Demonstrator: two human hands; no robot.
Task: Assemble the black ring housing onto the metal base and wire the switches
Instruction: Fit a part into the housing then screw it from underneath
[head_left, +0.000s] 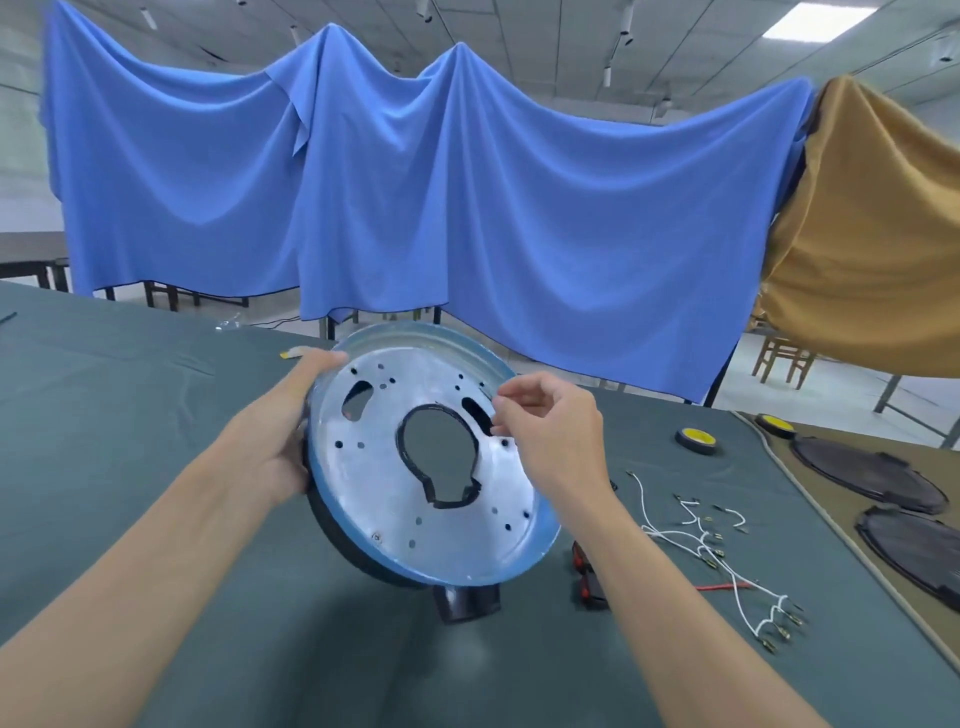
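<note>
A round metal base (384, 488) with several holes and a large central cut-out is held tilted above the table. The black ring housing (358, 551) sits behind it, its rim and a black spout (467, 603) showing below. My left hand (291, 436) grips the left edge of base and housing. My right hand (550, 431) has its fingertips pinched together at an oblong slot on the base's right side; what they pinch is too small to tell. Red and black switches (587, 582) lie on the table beside white wires (701, 540) with metal terminals.
The table is covered in dark green cloth (130, 415). Two yellow-cored tape rolls (698, 439) lie at the right. Two black mesh discs (872, 473) rest on a tan mat at the far right. Blue and ochre cloths hang behind the table.
</note>
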